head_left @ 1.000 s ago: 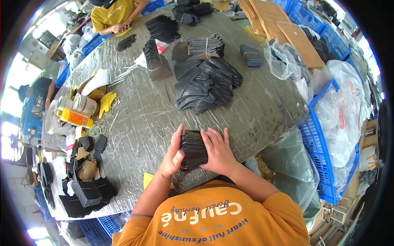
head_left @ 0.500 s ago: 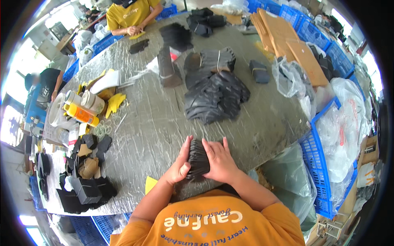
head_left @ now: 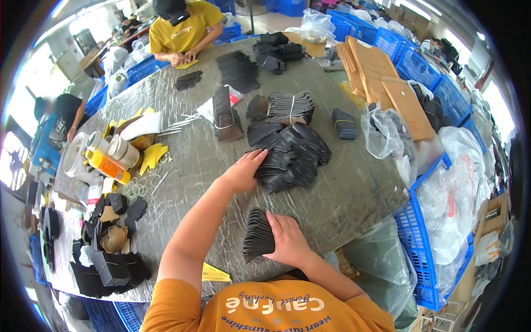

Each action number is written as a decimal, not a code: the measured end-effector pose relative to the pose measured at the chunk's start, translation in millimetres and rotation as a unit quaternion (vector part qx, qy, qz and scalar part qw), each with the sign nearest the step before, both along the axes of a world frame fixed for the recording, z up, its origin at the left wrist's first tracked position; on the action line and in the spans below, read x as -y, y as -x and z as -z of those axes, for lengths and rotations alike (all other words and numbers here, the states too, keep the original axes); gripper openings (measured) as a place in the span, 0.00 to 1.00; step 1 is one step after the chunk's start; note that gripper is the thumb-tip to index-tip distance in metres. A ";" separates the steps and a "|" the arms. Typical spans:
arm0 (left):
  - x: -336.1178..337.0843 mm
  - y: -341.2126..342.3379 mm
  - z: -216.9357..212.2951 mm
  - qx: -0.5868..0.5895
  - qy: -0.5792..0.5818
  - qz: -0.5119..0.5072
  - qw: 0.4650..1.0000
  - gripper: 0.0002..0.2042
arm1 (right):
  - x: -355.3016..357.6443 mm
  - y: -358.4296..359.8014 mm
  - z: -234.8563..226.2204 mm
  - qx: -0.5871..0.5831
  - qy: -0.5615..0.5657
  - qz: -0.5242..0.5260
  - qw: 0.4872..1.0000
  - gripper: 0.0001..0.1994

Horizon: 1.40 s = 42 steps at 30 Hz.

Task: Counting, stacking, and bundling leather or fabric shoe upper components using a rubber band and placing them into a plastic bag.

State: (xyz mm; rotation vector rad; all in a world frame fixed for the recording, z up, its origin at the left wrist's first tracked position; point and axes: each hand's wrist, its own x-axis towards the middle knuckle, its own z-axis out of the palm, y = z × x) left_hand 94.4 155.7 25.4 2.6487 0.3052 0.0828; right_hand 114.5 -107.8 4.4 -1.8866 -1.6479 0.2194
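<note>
The left hand point(head_left: 241, 172) has been moved out, open, onto the loose black pieces point(head_left: 287, 157), while a black stack point(head_left: 259, 234) is gripped by the right hand point(head_left: 287, 240).

Orange short-sleeved T-shirt with white lettering across the chest; both forearms bare, left hand point(head_left: 241, 172) and right hand point(head_left: 286, 240) ungloved.

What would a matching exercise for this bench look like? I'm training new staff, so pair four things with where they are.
Things:
1. left hand
2. right hand
3. orange bottle
4. flat brown cardboard

Places:
A. far right of the table
B. on the loose pile of black pieces
C. left side, beside white tubs
D. holding a fanned black stack at the near edge

Pairs: 1-B, 2-D, 3-C, 4-A
</note>
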 end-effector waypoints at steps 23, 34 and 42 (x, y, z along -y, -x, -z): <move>69.1 131.8 1.5 -0.057 -0.325 -0.057 0.942 0.32 | 4.9 18.5 -15.5 -0.040 -0.017 -0.179 0.983 0.56; -18.5 96.6 -19.7 -0.158 0.115 -0.121 0.973 0.29 | -11.1 37.2 0.9 -0.015 -0.024 -0.138 0.990 0.58; -15.6 81.0 -19.4 -0.102 -0.046 0.098 0.989 0.31 | -12.9 36.9 -2.9 -0.016 -0.019 -0.137 0.990 0.57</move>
